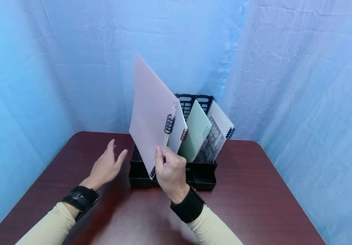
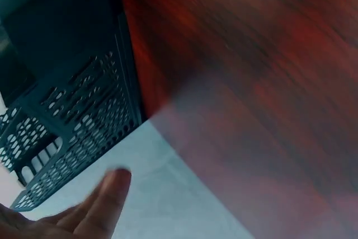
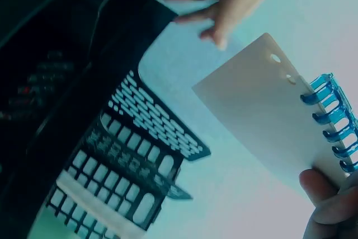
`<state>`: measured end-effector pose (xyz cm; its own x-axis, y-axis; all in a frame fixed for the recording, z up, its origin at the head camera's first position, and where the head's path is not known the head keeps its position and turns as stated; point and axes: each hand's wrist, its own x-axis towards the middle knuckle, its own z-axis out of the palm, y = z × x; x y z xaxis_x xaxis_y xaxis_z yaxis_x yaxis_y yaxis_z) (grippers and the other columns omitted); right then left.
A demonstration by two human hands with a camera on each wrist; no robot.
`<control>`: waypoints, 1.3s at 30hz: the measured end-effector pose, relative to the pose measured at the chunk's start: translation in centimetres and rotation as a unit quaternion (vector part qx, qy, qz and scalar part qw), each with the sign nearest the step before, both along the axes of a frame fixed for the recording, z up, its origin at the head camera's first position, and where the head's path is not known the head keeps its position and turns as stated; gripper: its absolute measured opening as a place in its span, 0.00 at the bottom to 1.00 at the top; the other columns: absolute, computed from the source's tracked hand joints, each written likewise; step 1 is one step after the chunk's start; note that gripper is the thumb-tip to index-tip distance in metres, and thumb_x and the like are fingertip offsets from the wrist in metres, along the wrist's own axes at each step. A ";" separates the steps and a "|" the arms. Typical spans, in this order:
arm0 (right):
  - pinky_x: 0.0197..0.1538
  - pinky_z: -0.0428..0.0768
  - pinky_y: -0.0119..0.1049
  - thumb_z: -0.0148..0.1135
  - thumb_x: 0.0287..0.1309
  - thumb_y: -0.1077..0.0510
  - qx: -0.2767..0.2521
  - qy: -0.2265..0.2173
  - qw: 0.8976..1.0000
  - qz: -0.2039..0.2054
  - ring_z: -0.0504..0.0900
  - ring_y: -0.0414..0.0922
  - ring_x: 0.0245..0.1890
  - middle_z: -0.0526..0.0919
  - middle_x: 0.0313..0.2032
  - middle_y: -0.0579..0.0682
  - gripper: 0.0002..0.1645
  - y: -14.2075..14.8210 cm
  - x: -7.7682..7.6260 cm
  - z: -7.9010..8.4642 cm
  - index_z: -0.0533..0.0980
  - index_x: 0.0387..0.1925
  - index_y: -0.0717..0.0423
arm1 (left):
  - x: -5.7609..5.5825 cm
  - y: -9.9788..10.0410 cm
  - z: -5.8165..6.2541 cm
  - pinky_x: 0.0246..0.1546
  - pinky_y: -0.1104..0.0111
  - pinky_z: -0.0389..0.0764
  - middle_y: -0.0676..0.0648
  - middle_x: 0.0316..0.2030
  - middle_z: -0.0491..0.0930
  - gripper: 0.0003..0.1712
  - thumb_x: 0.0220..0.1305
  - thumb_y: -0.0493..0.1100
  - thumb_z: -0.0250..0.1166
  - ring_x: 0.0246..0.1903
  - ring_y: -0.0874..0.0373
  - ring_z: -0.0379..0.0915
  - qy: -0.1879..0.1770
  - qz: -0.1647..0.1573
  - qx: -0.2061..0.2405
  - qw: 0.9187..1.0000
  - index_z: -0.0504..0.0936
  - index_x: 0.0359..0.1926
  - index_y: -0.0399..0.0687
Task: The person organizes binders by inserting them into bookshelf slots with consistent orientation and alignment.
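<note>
My right hand [image 1: 173,168] grips a pale pink ring-bound notebook [image 1: 151,112] by its bound edge, thumb on the near cover. The notebook is tilted at the left part of a black desk file organizer [image 1: 205,178]; in the right wrist view its cover [image 3: 251,99] stands apart from the slotted dividers [image 3: 162,116]. Left of the organizer, my left hand [image 1: 105,168] hovers with fingers extended, touching nothing. Upright in the organizer are a white notebook with reddish rings [image 1: 176,131], a light green notebook [image 1: 195,132] and a notebook with a printed cover [image 1: 216,136].
The organizer stands toward the back of a dark red-brown wooden table [image 1: 249,204]. Low trays form its front. Light blue curtains [image 1: 87,68] hang behind the table and on both sides.
</note>
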<state>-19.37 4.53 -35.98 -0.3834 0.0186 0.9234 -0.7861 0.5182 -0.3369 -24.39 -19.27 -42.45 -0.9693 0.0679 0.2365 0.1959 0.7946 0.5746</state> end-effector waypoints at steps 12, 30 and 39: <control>0.17 0.66 0.32 0.60 0.68 0.66 -0.043 0.045 0.996 -0.062 0.66 0.39 0.14 0.69 0.15 0.47 0.20 2.8 -1.2 1.9 0.69 0.19 0.57 | -2.3 2.3 -0.9 0.47 0.45 0.79 0.33 0.50 0.83 0.47 0.78 0.69 0.40 0.46 0.41 0.82 -0.056 0.000 0.014 0.998 0.59 0.74 0.32; 0.18 0.61 0.33 0.55 0.72 0.66 -0.011 0.027 0.995 -0.092 0.62 0.40 0.14 0.61 0.15 0.46 0.22 3.6 -2.9 2.2 0.64 0.19 0.55 | -3.0 3.4 -0.7 0.23 0.63 0.65 0.52 0.12 0.59 0.24 0.80 0.46 0.49 0.12 0.57 0.57 -0.078 -0.028 0.016 0.996 0.79 0.60 0.31; 0.19 0.70 0.37 0.56 0.74 0.63 0.031 -0.020 0.991 -0.130 0.73 0.45 0.16 0.70 0.18 0.50 0.17 2.2 -4.9 -0.4 0.70 0.25 0.58 | -3.1 3.6 -0.7 0.23 0.63 0.66 0.51 0.13 0.62 0.20 0.80 0.43 0.48 0.13 0.57 0.60 -0.083 -0.020 0.006 0.996 0.80 0.53 0.32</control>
<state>-24.29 6.69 -36.42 -0.4086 0.0648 0.9104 -0.6108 0.7218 -0.3256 -27.52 -15.67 -43.13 -0.9916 0.1051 0.0747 0.1288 0.7805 0.6117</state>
